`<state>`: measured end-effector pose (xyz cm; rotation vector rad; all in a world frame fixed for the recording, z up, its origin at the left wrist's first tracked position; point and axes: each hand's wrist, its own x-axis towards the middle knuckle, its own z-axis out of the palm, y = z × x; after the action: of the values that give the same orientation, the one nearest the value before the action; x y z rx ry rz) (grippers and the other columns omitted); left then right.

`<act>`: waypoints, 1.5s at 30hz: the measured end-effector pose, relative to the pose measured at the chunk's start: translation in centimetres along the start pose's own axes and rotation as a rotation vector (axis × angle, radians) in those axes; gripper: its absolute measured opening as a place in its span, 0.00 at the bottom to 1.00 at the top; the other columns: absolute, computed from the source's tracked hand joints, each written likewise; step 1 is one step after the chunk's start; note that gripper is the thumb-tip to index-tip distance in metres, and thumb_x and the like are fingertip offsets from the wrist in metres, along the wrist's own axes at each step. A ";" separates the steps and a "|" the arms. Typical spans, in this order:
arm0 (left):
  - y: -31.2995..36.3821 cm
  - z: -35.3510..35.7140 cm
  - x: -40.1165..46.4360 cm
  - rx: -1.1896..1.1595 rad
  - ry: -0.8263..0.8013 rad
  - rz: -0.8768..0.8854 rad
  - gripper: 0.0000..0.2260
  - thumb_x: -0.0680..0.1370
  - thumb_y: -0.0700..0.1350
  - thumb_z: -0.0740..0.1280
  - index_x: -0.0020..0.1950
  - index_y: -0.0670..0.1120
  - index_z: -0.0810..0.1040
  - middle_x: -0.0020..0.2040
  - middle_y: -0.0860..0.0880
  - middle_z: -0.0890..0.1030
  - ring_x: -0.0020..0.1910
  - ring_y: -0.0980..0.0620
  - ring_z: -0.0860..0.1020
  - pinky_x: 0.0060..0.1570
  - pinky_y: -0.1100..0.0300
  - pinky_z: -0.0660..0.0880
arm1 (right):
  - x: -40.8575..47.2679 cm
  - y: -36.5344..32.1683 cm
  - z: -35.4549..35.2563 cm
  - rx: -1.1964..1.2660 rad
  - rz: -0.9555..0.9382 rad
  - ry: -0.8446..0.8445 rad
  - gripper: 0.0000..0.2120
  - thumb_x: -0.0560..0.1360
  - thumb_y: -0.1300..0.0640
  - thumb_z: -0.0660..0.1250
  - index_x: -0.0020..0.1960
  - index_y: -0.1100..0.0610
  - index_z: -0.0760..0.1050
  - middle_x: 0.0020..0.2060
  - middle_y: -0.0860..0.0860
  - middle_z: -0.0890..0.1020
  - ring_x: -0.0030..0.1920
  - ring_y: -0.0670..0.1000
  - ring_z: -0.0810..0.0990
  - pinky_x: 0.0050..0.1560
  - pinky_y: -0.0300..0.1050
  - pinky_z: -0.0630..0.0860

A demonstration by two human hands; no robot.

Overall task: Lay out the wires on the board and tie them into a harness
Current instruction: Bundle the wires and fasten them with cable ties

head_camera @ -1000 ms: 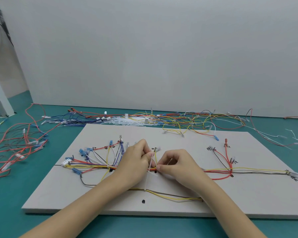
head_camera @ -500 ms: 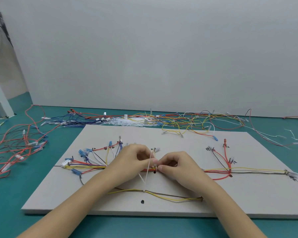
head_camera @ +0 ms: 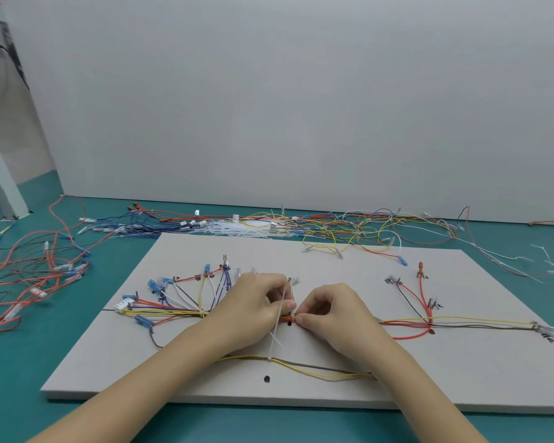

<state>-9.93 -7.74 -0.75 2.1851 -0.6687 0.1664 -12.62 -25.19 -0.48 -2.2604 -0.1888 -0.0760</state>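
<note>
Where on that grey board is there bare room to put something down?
The board is bare at its near right corner, below the yellow wire, and along its near left edge. The middle is crowded: both hands, left and right, work there.

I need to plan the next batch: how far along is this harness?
Done: wires are laid out on the board, with one cable tie on the lower branch. In hand: left hand and right hand work another tie at the trunk. Left: remaining junctions.

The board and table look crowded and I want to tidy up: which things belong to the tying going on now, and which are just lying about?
In use: board; wire bundle; cable tie held by left hand; right hand pinching the bundle.

Lying about: loose red wires; spare cable ties; yellow wire tangle.
</note>
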 end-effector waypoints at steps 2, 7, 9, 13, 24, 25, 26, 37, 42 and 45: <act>-0.1 0.2 -0.1 0.001 0.010 0.006 0.09 0.75 0.43 0.71 0.37 0.54 0.77 0.33 0.56 0.80 0.34 0.59 0.76 0.36 0.63 0.71 | -0.1 0.0 0.0 0.022 -0.007 -0.002 0.04 0.70 0.60 0.73 0.36 0.54 0.83 0.31 0.47 0.83 0.31 0.40 0.76 0.35 0.35 0.73; -0.1 0.1 -0.1 -0.012 0.013 0.005 0.12 0.75 0.43 0.71 0.35 0.55 0.74 0.30 0.57 0.77 0.31 0.60 0.73 0.32 0.68 0.66 | 0.0 -0.3 -0.1 0.167 0.032 -0.070 0.02 0.72 0.59 0.73 0.41 0.58 0.83 0.30 0.46 0.80 0.29 0.40 0.72 0.32 0.33 0.67; 0.0 -0.1 -0.1 -0.041 0.003 0.000 0.13 0.75 0.42 0.71 0.35 0.55 0.74 0.29 0.57 0.77 0.30 0.60 0.72 0.33 0.70 0.66 | 0.0 -0.3 0.1 0.149 0.035 -0.042 0.02 0.71 0.59 0.73 0.40 0.57 0.82 0.29 0.45 0.79 0.28 0.39 0.71 0.32 0.34 0.66; 0.0 0.0 -0.1 -0.036 0.017 -0.004 0.12 0.75 0.41 0.71 0.35 0.55 0.74 0.29 0.54 0.76 0.30 0.59 0.71 0.32 0.69 0.65 | 0.0 -0.6 0.2 0.130 0.043 -0.023 0.03 0.71 0.60 0.74 0.38 0.57 0.81 0.28 0.46 0.78 0.27 0.39 0.70 0.32 0.35 0.65; 0.0 0.4 -0.3 -0.030 0.042 0.009 0.07 0.77 0.41 0.69 0.39 0.49 0.77 0.32 0.52 0.79 0.32 0.57 0.73 0.34 0.65 0.68 | -0.1 -0.3 0.4 0.093 0.014 -0.013 0.04 0.71 0.59 0.73 0.38 0.56 0.80 0.29 0.46 0.78 0.29 0.40 0.70 0.33 0.37 0.66; 0.2 0.4 -0.3 -0.047 0.050 0.008 0.06 0.78 0.42 0.67 0.41 0.48 0.79 0.34 0.52 0.80 0.34 0.57 0.74 0.37 0.64 0.70 | -0.2 -0.2 0.5 0.084 0.000 -0.012 0.04 0.71 0.59 0.72 0.38 0.56 0.80 0.29 0.46 0.78 0.29 0.40 0.70 0.34 0.37 0.66; 0.3 0.3 -0.3 -0.058 0.063 0.004 0.06 0.80 0.44 0.65 0.46 0.48 0.81 0.38 0.54 0.81 0.38 0.58 0.76 0.40 0.65 0.71 | -0.2 -0.3 0.7 0.064 -0.018 -0.002 0.04 0.71 0.59 0.71 0.38 0.55 0.80 0.30 0.46 0.79 0.29 0.40 0.71 0.35 0.38 0.68; -4.5 -4.0 5.0 0.550 -0.043 -0.248 0.17 0.81 0.51 0.57 0.63 0.45 0.77 0.61 0.45 0.76 0.65 0.45 0.69 0.62 0.52 0.68 | 0.0 0.2 0.3 -0.009 -0.034 0.151 0.11 0.71 0.64 0.62 0.37 0.50 0.79 0.37 0.44 0.79 0.36 0.38 0.73 0.36 0.30 0.66; -7.4 -5.1 9.1 0.705 -0.089 -0.296 0.20 0.82 0.55 0.54 0.60 0.42 0.75 0.62 0.42 0.75 0.64 0.43 0.70 0.63 0.49 0.68 | 0.0 0.2 0.6 -0.032 -0.045 0.146 0.12 0.70 0.64 0.63 0.36 0.49 0.79 0.36 0.44 0.80 0.38 0.39 0.74 0.36 0.30 0.66; -8.4 -4.8 10.3 0.660 -0.131 -0.369 0.21 0.80 0.60 0.53 0.55 0.46 0.77 0.60 0.43 0.78 0.61 0.43 0.73 0.57 0.50 0.69 | 0.0 0.2 0.6 -0.041 -0.041 0.131 0.12 0.70 0.63 0.62 0.35 0.48 0.78 0.35 0.43 0.79 0.37 0.38 0.74 0.35 0.30 0.66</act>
<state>3.65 -3.91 0.06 2.9314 -0.2817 0.0508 -12.63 -24.83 -1.05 -2.2834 -0.1650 -0.2515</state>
